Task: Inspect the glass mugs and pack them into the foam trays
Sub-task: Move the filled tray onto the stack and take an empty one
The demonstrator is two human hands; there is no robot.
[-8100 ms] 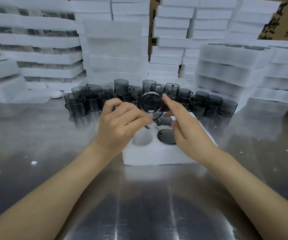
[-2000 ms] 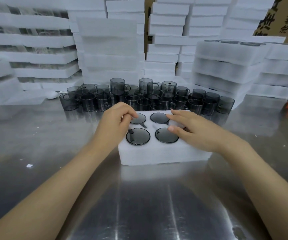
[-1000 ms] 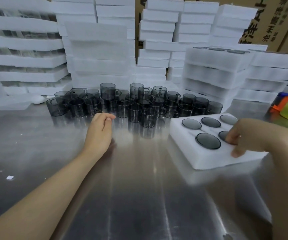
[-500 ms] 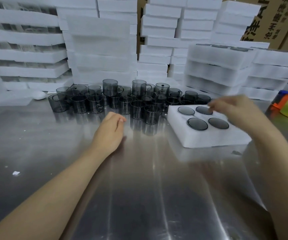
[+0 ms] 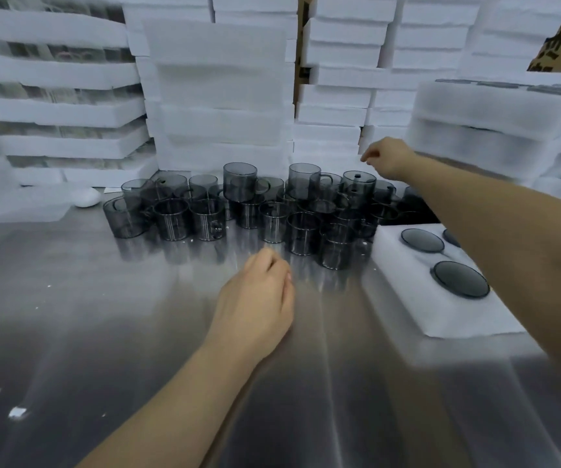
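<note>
The filled foam tray (image 5: 407,292) sits at right of frame, set aside. Your right hand (image 5: 387,160) reaches upper centre toward the foam stacks (image 5: 333,109), fingers loosely curled, empty. Your left hand (image 5: 255,298) rests slack below the loose glass mugs (image 5: 238,204). Next, I judge: fetch an empty tray.
</note>
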